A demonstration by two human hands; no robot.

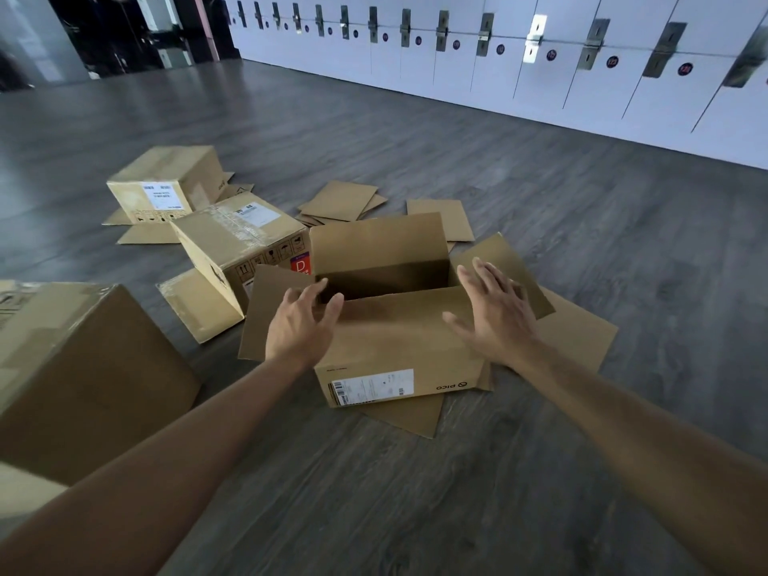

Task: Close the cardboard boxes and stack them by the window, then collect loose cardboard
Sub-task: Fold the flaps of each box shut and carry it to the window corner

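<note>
An open cardboard box [399,347] with a white label stands on the floor in front of me, its flaps spread outward. My left hand [301,322] hovers over its left flap [266,309] with fingers loosely spread near the box's left rim. My right hand [494,315] is open, fingers straight, over the right flap [515,264]. Neither hand grips anything. Two more boxes [245,243] [166,185] lie tipped behind to the left. A large closed box [83,372] sits at the near left. Loose cardboard sheets [340,201] [444,218] lie behind the open box.
A row of white lockers [540,72] runs along the far right wall. Grey wood-look floor [415,492] spreads all around. A flat cardboard sheet [582,338] lies under the open box's right side. Dark glass panels stand at the far left.
</note>
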